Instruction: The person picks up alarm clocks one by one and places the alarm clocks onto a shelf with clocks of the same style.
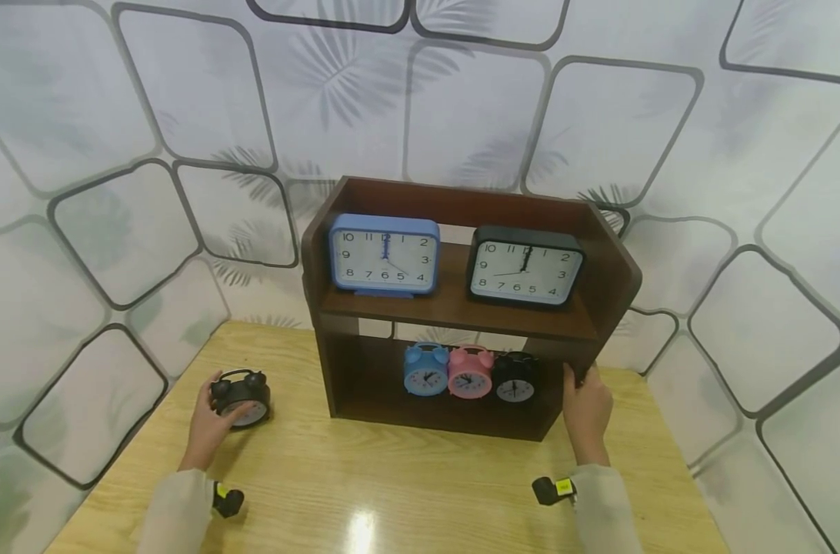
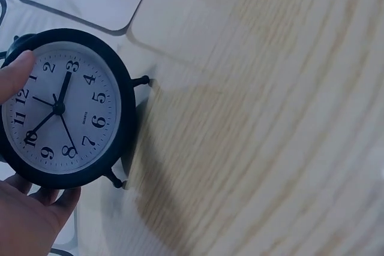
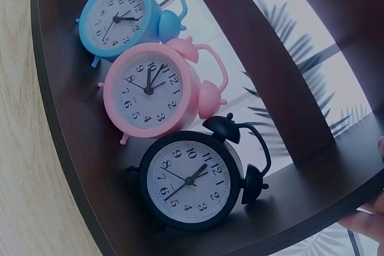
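Note:
My left hand (image 1: 208,423) grips a black twin-bell alarm clock (image 1: 243,404) at the table's left side. In the left wrist view, the thumb overlaps the rim of the clock's dial (image 2: 78,112) and the other fingers curl at its opposite side; its small feet are close over the wood. My right hand (image 1: 588,412) holds the right side panel of a dark brown two-level shelf (image 1: 448,310), thumb at the front edge. On its lower level stand a light blue alarm clock (image 1: 425,369), a pink one (image 1: 470,373) and a black one (image 1: 515,377), side by side.
On the upper level stand a blue rectangular clock (image 1: 385,258) and a black rectangular clock (image 1: 525,268). The shelf stands towards the back of the light wooden table (image 1: 420,477). Behind it rises a patterned wall (image 1: 475,115).

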The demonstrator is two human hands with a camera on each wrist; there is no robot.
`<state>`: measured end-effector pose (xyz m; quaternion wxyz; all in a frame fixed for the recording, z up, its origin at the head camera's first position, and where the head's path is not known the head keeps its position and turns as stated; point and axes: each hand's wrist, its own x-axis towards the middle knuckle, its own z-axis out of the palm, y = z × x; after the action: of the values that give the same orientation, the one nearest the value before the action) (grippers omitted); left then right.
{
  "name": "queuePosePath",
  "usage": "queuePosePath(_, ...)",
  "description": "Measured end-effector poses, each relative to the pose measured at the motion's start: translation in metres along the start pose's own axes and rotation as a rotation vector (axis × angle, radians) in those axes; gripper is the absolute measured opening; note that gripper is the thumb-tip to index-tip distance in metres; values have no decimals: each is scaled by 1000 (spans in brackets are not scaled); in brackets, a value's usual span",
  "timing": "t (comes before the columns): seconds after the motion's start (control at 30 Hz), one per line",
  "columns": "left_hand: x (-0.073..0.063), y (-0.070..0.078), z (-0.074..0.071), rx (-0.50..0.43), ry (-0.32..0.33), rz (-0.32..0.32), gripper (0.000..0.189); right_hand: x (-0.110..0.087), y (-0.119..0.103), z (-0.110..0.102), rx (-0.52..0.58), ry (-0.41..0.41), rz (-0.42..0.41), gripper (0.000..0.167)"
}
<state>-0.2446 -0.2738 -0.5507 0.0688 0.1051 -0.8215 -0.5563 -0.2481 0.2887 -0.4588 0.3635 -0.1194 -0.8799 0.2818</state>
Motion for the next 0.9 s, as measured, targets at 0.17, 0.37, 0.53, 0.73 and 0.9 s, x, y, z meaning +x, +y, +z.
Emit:
queuePosePath(0.17, -7, 1, 5, -9, 43, 6, 90, 0, 1, 0, 3, 8, -7, 26)
queuePosePath(0.37, -17, 2, 17, 9, 162, -20, 82, 1, 3, 1, 4, 8, -8, 26)
queuePosePath(0.53, -24, 2, 30, 17, 267, -17, 79, 1, 3, 1, 3, 8, -9, 27)
queuePosePath(0.73, -29, 2, 42, -67, 359, -51, 81, 0, 3, 1, 6, 9, -11, 26)
queuePosePath(0.9, -30, 2, 53, -146, 431, -69, 82, 0, 4, 1, 8, 12, -13, 26)
